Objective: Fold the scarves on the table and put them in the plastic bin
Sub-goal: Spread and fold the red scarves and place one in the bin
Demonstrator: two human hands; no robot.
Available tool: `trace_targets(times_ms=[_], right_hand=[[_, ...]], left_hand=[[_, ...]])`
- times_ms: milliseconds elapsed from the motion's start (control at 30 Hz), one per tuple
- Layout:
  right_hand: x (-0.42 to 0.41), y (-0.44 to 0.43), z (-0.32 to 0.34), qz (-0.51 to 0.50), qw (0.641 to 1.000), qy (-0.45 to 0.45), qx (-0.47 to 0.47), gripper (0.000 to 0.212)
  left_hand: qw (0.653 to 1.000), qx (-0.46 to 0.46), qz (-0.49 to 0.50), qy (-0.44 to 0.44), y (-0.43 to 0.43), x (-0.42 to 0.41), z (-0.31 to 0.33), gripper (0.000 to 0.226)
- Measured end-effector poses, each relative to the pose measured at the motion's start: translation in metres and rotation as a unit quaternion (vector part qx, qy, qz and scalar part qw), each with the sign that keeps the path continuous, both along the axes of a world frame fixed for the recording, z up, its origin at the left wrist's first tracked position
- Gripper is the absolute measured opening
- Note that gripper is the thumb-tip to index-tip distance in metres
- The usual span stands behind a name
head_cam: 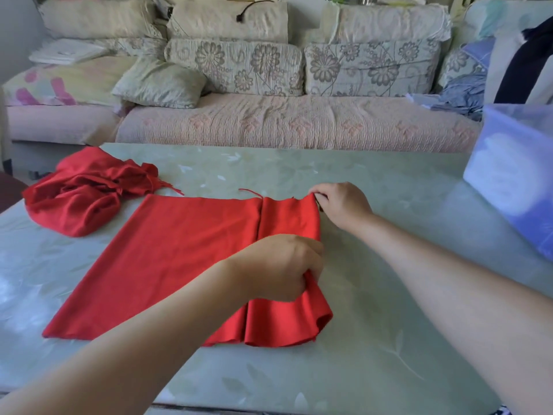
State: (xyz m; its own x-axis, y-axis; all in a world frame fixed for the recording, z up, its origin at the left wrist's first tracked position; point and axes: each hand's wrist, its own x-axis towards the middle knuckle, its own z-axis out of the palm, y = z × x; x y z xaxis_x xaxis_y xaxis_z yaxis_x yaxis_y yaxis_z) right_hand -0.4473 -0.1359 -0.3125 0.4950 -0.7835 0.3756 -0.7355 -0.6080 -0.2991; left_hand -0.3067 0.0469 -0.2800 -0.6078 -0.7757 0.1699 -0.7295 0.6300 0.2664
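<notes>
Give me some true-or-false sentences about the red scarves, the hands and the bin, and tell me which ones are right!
1. The left hand and the right hand both hold the flat red scarf. True.
2. A crumpled red scarf lies on the table, to the left of the flat one. True.
3. The plastic bin stands on the sofa. False: it stands on the right side of the table.
4. The crumpled red scarf is already inside the plastic bin. False: it lies on the table, on the side away from the bin.
</notes>
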Motion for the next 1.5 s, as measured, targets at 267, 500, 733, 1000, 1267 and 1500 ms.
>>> trace_targets(times_ms=[267, 500, 733, 1000, 1267, 1500], right_hand=[[0.105, 0.025, 0.041, 0.059, 0.998, -0.003, -0.007, 0.027], [0.215, 0.056, 0.047, 0.119, 0.988, 0.1, 0.017, 0.03], [0.255, 0.077, 0.006, 0.116, 0.958, 0.237, 0.114, 0.07], [0.216, 0.068, -0.033, 0.069, 0.964, 0.23, 0.114, 0.07], [0.172, 0.078, -0.026, 0.059, 0.965, 0.239, 0.094, 0.062], [0.119, 0.132, -0.016, 0.286, 0.944, 0.159, -0.034, 0.069]], left_hand=[[0.986, 0.008, 0.156, 0.054, 0.045, 0.117, 0.03, 0.036], [0.946, 0.093, 0.307, 0.049, 0.098, 0.212, 0.021, 0.03], [0.924, 0.19, 0.329, 0.039, 0.101, 0.231, -0.012, 0.05], [0.907, 0.142, 0.394, -0.047, 0.081, 0.206, -0.03, 0.051], [0.897, 0.179, 0.364, -0.178, 0.081, 0.173, -0.041, 0.077], [0.954, 0.081, 0.266, -0.113, 0.111, 0.168, -0.032, 0.078]])
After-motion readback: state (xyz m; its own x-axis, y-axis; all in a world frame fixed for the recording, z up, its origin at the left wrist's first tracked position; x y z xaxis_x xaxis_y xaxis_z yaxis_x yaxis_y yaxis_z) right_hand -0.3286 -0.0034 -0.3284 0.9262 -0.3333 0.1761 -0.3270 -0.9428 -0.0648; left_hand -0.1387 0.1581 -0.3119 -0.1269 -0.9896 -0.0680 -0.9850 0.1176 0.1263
